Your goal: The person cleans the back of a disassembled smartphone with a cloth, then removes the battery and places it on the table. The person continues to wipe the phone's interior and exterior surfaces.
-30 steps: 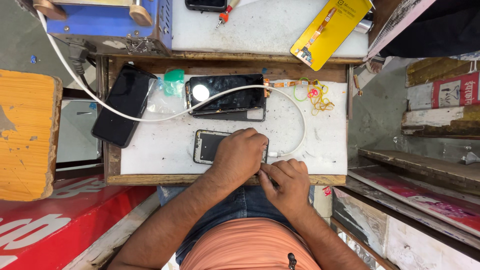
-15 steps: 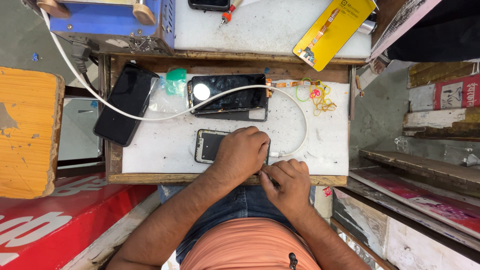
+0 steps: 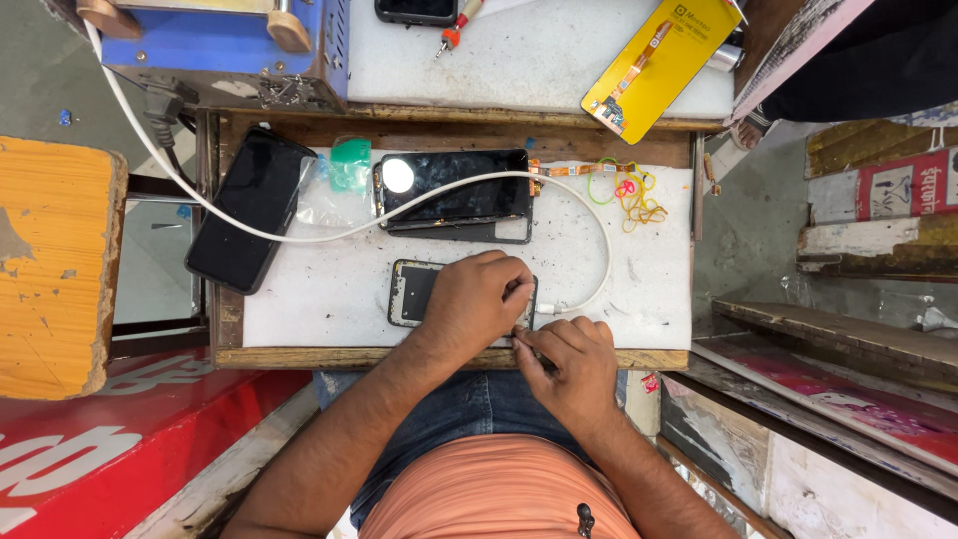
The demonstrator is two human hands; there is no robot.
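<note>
A small opened phone body (image 3: 411,292) lies flat on the white work mat (image 3: 319,289), near its front edge. My left hand (image 3: 477,302) presses down over the phone's right half and holds it in place. My right hand (image 3: 571,361) sits just off the phone's lower right corner. Its fingertips are pinched on a small thin tool (image 3: 518,343) that touches the phone's edge. Most of the phone is hidden under my left hand.
Behind lie a dark phone with a lit round spot (image 3: 454,185), a black phone (image 3: 249,210) at the left edge and a looping white cable (image 3: 599,250). Coloured wires (image 3: 629,192), a yellow package (image 3: 659,65), a blue machine (image 3: 230,45) and an orange stool (image 3: 50,260) surround the mat.
Both hands stay on the small phone. My right fingertips have shifted slightly at its corner; nothing else on the mat has moved.
</note>
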